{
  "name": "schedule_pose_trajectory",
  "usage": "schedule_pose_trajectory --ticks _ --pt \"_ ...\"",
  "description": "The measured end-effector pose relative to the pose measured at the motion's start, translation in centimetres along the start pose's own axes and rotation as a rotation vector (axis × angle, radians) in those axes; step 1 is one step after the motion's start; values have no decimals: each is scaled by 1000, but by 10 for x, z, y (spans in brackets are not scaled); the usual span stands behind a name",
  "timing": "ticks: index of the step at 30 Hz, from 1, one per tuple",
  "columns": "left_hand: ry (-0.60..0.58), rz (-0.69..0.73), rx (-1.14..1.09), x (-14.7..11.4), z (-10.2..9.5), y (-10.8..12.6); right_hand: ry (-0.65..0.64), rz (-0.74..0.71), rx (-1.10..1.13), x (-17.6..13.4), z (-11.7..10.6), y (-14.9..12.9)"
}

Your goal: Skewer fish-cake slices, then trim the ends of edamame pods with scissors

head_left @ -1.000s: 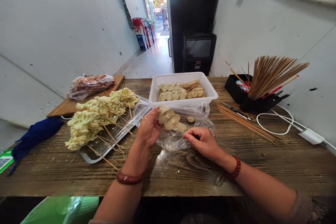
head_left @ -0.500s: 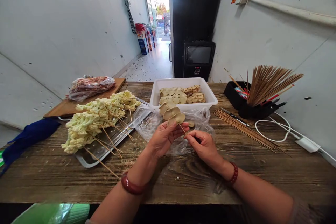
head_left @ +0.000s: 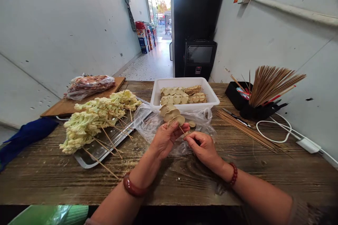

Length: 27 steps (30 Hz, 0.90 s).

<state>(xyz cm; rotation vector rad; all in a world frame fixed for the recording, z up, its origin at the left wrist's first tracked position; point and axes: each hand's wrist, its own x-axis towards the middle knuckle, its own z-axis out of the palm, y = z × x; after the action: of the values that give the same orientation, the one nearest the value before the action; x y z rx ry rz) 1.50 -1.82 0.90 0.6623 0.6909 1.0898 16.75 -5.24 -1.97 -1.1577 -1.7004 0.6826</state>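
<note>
Round, thin beige slices (head_left: 171, 114) are threaded in an overlapping row on a bamboo skewer (head_left: 183, 131). My left hand (head_left: 167, 137) is closed around the lowest slices, thumb on top and fingers beneath. The bare lower end of the skewer is pinched between thumb and forefinger of my right hand (head_left: 202, 147). Under both hands lies a crumpled clear plastic bag (head_left: 148, 121), with a loose slice (head_left: 192, 124) on it. Just behind stands a white plastic tub (head_left: 211, 102) holding several finished skewers of the same slices (head_left: 174, 99).
To the left, cauliflower skewers (head_left: 92, 116) lie across a metal tray (head_left: 87, 162). Behind them, a bagged bundle (head_left: 89, 86) rests on a wooden board (head_left: 52, 110). At right are loose skewers (head_left: 245, 130), a black holder full of sticks (head_left: 248, 110) and a white cable (head_left: 274, 140).
My right hand has shifted slightly left along with the skewer end, and the slices sit a touch further left. Both hands keep their hold.
</note>
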Motion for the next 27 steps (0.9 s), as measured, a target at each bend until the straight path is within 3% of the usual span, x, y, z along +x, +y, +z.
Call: schedule_pose_trajectory --ticks 27 --pt "-47 -13 63 -1 5 -7 68 41 59 4 -4 -4"
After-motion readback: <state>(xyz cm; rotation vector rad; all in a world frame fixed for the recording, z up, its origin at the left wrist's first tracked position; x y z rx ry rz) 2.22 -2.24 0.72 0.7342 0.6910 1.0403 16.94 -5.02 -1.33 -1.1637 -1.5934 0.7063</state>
